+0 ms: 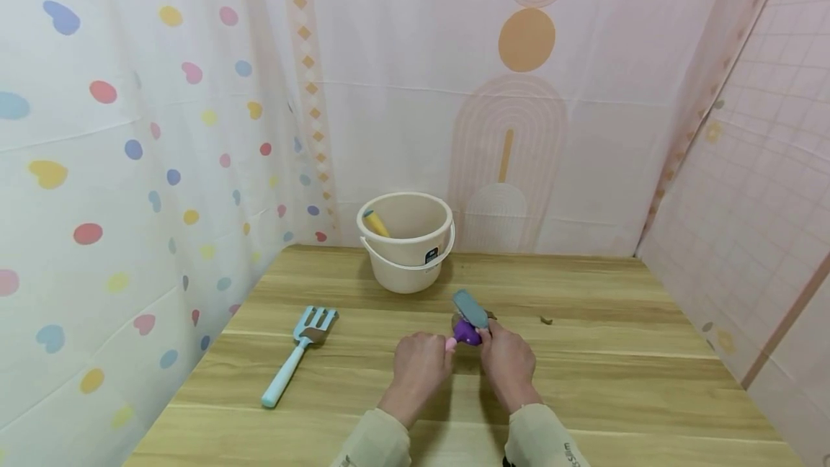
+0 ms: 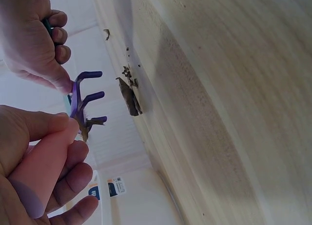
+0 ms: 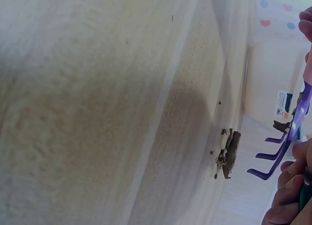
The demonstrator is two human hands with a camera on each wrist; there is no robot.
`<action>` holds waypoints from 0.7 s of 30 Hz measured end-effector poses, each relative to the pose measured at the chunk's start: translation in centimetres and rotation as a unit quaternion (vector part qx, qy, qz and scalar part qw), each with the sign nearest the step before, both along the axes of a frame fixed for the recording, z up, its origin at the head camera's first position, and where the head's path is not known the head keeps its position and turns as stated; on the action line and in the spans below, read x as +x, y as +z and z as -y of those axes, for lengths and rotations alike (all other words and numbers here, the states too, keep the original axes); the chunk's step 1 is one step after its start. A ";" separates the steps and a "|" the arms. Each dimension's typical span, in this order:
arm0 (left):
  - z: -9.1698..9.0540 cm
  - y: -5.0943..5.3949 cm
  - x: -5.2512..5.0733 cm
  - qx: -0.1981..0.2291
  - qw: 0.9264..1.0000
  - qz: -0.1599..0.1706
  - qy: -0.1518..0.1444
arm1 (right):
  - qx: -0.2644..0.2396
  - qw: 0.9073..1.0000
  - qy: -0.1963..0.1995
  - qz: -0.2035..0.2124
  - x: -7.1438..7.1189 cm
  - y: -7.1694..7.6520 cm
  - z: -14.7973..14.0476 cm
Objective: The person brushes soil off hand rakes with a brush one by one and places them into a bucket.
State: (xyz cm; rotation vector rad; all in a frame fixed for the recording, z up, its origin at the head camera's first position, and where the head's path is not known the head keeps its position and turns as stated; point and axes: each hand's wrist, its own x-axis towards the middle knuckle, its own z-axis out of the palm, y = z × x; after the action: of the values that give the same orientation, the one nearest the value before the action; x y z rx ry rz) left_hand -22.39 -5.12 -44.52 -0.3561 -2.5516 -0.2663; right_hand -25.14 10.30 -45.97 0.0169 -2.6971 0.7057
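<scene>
Two grips are at work: the left grip (image 1: 420,362) has its thumb and fingers curled round the pink handle of one rake (image 1: 467,333), and the right grip (image 1: 508,362) clasps one blue-grey tool (image 1: 470,308). The rake is held above the tabletop (image 1: 635,380), its long axis running roughly sideways, the purple head to the right and its three tines pointing down. Fingers hide most of the tool's handle. One brown clump (image 2: 128,96) lies near. One fork (image 1: 293,364) is at left; one bucket (image 1: 407,279) behind, hiding the lower part of one yellow handle (image 1: 377,224).
</scene>
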 end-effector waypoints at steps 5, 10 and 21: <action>0.0 0.0 0.0 -0.005 1.000 0.010 0.004 | 0.002 1.000 -0.009 0.004 -0.2 0.1 -0.1; -0.1 -0.1 0.0 -0.004 1.000 0.014 0.005 | -0.005 1.000 -0.011 -0.001 -0.4 0.3 -0.5; 0.5 -0.4 -0.1 0.006 1.000 0.010 -0.006 | -0.067 0.998 -0.008 0.005 -0.2 0.8 -1.3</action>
State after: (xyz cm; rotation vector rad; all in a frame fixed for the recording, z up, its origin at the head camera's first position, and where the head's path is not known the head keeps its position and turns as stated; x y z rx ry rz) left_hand -22.48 -5.62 -44.87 -0.3669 -2.5660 -0.2913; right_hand -25.37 11.64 -45.12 -0.0414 -2.6503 0.8817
